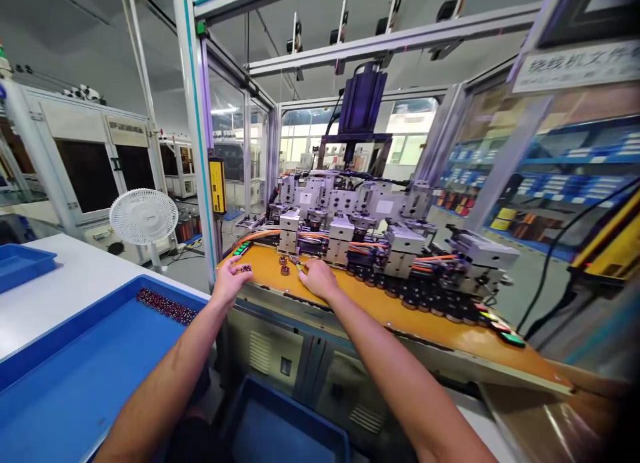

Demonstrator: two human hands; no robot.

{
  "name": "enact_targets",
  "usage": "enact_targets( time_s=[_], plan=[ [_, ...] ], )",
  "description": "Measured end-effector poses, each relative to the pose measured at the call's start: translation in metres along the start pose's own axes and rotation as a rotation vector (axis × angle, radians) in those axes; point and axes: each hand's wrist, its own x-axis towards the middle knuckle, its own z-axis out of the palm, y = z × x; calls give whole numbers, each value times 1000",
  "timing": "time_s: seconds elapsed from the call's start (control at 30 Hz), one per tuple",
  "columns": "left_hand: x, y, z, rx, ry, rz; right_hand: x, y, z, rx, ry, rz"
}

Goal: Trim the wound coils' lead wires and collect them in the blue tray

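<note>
Over the left end of the orange bench top, my left hand [230, 281] is closed on small dark round wound coils [245, 268] with copper showing. A little to the right, my right hand [319, 279] grips a small hand tool with a yellow-green handle [302, 268]; its exact kind is too small to make out. Between both hands, a few similar round wound coils [285, 270] stand on the orange bench top [270, 278], close to the tool's tip. Behind them rises a multi-station winding machine [340, 236] with orange tubes.
Many black round parts [425, 296] line the bench to the right. A blue tray [90, 336] at left holds rows of dark coils [165, 306]. Below the bench is another blue bin [290, 409]. A white fan [143, 216] and the aluminium frame post [197, 149] stand at left.
</note>
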Motion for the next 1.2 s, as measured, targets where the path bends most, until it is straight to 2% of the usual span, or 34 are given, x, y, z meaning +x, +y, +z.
enact_targets(
  time_s=[0.17, 0.27, 0.4, 0.43, 0.47, 0.5, 0.53, 0.6, 0.7, 0.83, 0.93, 1.03, 1.2],
  plan=[
    [-80, 12, -8, -170, -89, 68, -4, 3, -8, 87, 23, -164],
    [-123, 16, -13, -167, -136, 124, -26, 2, -19, 146, 135, -179],
    [-162, 12, -18, 2, -215, 266, -95, -29, -47, 251, 302, -225],
    [-170, 10, -19, 46, -238, 289, -117, -40, -56, 289, 303, -304],
    [-176, 9, -19, 81, -266, 310, -139, -52, -63, 346, 309, -465],
    [-181, 8, -19, 105, -296, 327, -159, -63, -70, 371, 289, -602],
    [-186, 7, -19, 118, -322, 342, -177, -72, -74, 342, 250, -679],
    [-194, 8, -17, 117, -366, 360, -204, -84, -74, 257, 187, -737],
    [-203, 10, -15, 68, -407, 338, -223, -86, -62, 198, 134, -703],
    [-209, 8, -16, -56, -419, 234, -232, -84, -50, 359, -17, -657],
    [-213, 3, -18, -105, -405, 174, -237, -88, -51, 555, -142, -498],
    [-216, -1, -19, -113, -403, 188, -239, -92, -52, 739, -269, -365],
    [-220, -3, -20, -149, -433, 196, -243, -92, -45, 801, -309, -335]
  ],
)
